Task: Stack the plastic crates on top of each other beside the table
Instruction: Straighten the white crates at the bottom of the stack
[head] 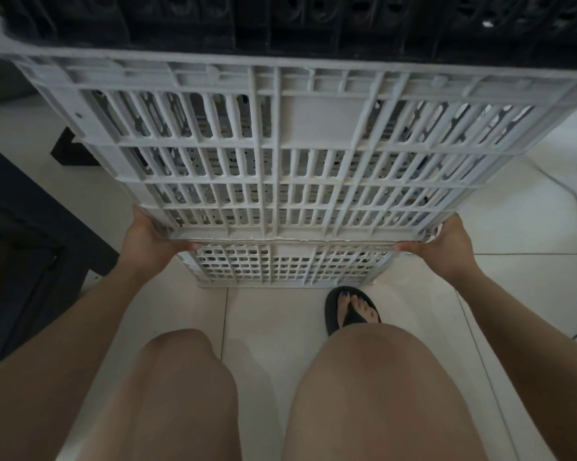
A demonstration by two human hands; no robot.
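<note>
A large grey slatted plastic crate [300,144] fills the upper half of the head view, its side wall facing me. It sits on a second grey crate [280,264] that stands on the floor. A black crate [313,18] shows above the top grey one. My left hand [147,237] grips the lower left corner of the upper grey crate, thumb along its bottom edge. At the lower right corner, my right hand [447,241] holds the same crate in the same way.
White floor tiles [274,327] lie under me. A dark table [21,221] stands at the left, close to the crates. A thin cable [573,194] runs over the floor at the right. My foot in a black sandal [350,311] is just before the bottom crate.
</note>
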